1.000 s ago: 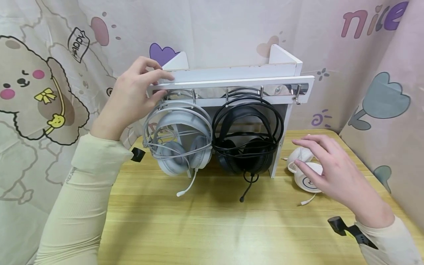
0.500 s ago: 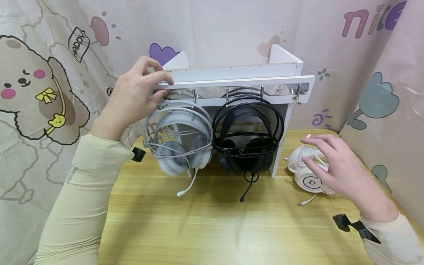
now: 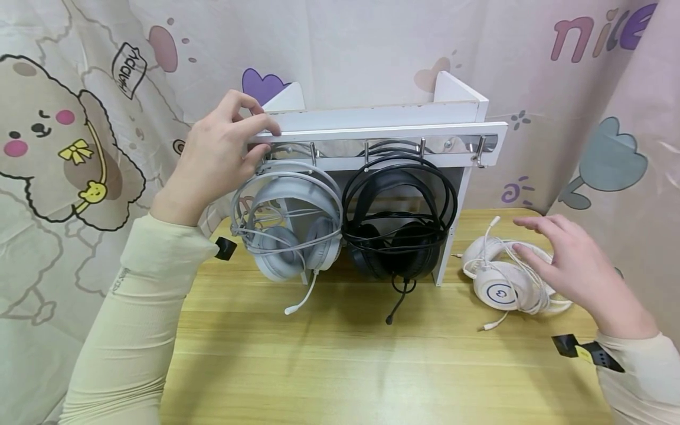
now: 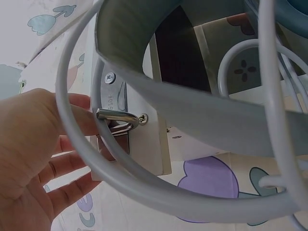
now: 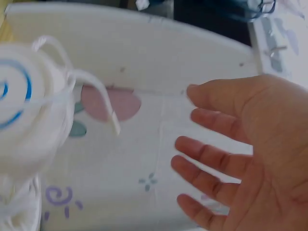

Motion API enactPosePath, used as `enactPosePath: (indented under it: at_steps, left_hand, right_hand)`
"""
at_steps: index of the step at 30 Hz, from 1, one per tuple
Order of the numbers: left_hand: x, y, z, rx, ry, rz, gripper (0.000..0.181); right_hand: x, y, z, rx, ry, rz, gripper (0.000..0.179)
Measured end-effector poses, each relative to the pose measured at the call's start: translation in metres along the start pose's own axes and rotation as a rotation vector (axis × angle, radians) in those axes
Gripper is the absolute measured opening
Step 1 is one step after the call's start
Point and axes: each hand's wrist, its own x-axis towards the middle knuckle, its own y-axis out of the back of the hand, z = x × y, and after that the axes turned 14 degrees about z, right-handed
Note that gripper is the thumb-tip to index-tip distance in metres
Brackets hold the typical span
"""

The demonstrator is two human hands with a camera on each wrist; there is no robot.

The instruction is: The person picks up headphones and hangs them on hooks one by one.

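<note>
My left hand (image 3: 218, 150) grips the left end of a white hook rack (image 3: 382, 131), thumb at the front and fingers over the top. In the left wrist view, a metal hook (image 4: 118, 118) carries pale cable loops close to that hand. A light grey headset (image 3: 289, 195) with a mic hangs on the left hooks. Beside it hangs a black headset (image 3: 398, 183), its cable looped round it. On the table at right lies a white headset (image 3: 504, 289) with a bundled cable. Above its right side my right hand (image 3: 581, 268) hovers with extended fingers, touching nothing visible.
The wooden table (image 3: 372, 366) carries the rack's white stand. A hook (image 3: 480, 152) at the rack's right end bears nothing. Printed curtain cloth (image 3: 361, 53) closes off the back and both sides.
My right hand has moved rightward, away from over the white headset, uncovering more of it. The left hand keeps its grip on the rack, and the hanging headsets stay still.
</note>
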Motion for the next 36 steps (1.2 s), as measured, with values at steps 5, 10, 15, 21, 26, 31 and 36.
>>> enactPosePath:
  at_steps: [5, 10, 15, 21, 26, 31, 36]
  left_hand:
    - [0.0, 0.0, 0.0, 0.0, -0.001, 0.003, 0.021]
    - [0.0, 0.0, -0.001, 0.0, -0.004, 0.01, 0.021]
    - [0.001, -0.001, -0.001, -0.003, -0.01, 0.005, 0.021]
    - [0.003, -0.002, -0.001, -0.003, -0.017, 0.005, 0.021]
    - [0.005, -0.005, 0.0, -0.01, -0.027, 0.0, 0.02]
    - [0.005, -0.004, 0.0, 0.007, -0.024, -0.003, 0.02]
    - [0.0, 0.0, -0.004, 0.021, -0.014, 0.016, 0.021]
  right_hand:
    - [-0.002, 0.002, 0.02, -0.034, -0.052, -0.102, 0.045]
    - [-0.004, 0.004, 0.04, -0.06, -0.101, -0.174, 0.046]
    - [-0.009, 0.007, 0.058, -0.091, -0.123, -0.194, 0.043]
    - [-0.015, 0.014, 0.083, -0.112, -0.161, -0.226, 0.046]
    - [-0.026, 0.019, 0.108, -0.112, -0.231, -0.322, 0.055]
    - [-0.034, 0.015, 0.133, -0.111, -0.26, -0.403, 0.058]
    - [-0.03, 0.006, 0.148, -0.107, -0.274, -0.455, 0.057]
